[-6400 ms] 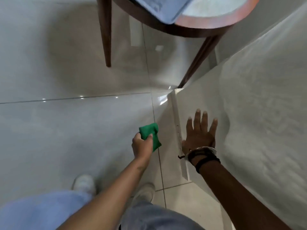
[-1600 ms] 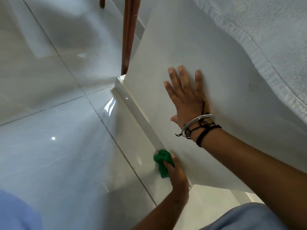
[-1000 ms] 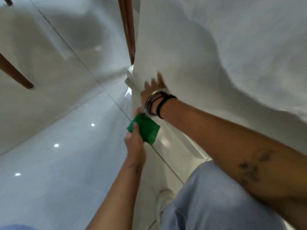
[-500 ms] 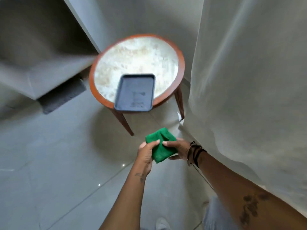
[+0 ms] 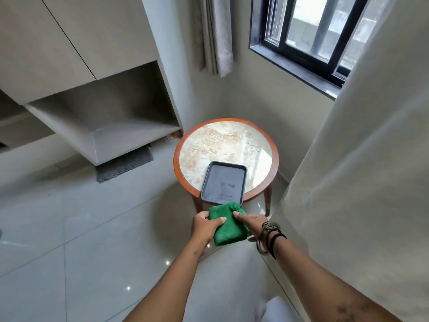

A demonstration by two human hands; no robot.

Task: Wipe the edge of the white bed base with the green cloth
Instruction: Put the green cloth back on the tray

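The folded green cloth (image 5: 228,225) is held in the air between both hands, above the floor and just in front of the round table. My left hand (image 5: 205,227) grips its left side with the thumb on top. My right hand (image 5: 251,224), with bracelets at the wrist, pinches its right side. The bed fills the right of the view as a white sheet (image 5: 362,182) hanging down. The white bed base is hidden under that sheet; its edge cannot be seen.
A round wooden table (image 5: 275,159) with a pale marbled top stands ahead, a dark tray (image 5: 224,182) on its near side. Grey cabinets (image 5: 92,108) hang at the left, with a window (image 5: 308,33) and curtain behind. Glossy tiled floor (image 5: 81,240) spreads left.
I have risen from the floor beside the bed base, where the left hand held the cloth low. Both hands have come together on the cloth, and the view now faces the table and window.
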